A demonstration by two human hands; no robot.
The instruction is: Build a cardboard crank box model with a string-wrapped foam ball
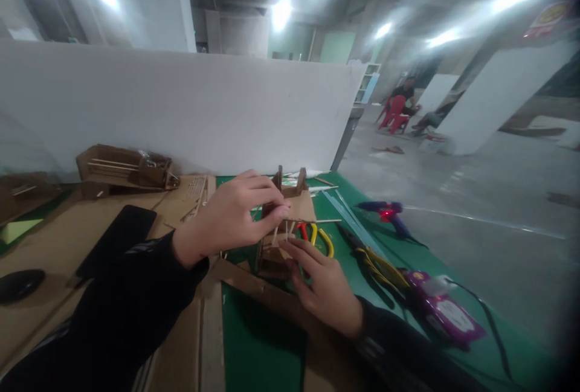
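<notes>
A small cardboard structure [301, 206] with thin wooden sticks stands on the green table. My left hand [240, 211] is over its upper left part, thumb and forefinger pinched together; what they hold, if anything, is too small to name. Lower and to the right, my right hand [319, 280] has its fingers bent around the thin sticks at the structure's front, and I cannot make out what is between the fingertips. A light stick [328, 220] juts out from the structure's right side. Scissors with yellow handles [325, 241] lie just behind my right hand.
Pliers [378, 265], a blue glue gun [388, 214] with a red light and a purple packet [446, 310] lie on the right. On the left are a black flat object [118, 240], a mouse [20, 285] and a cardboard box [122, 167]. A white partition [181, 108] stands behind.
</notes>
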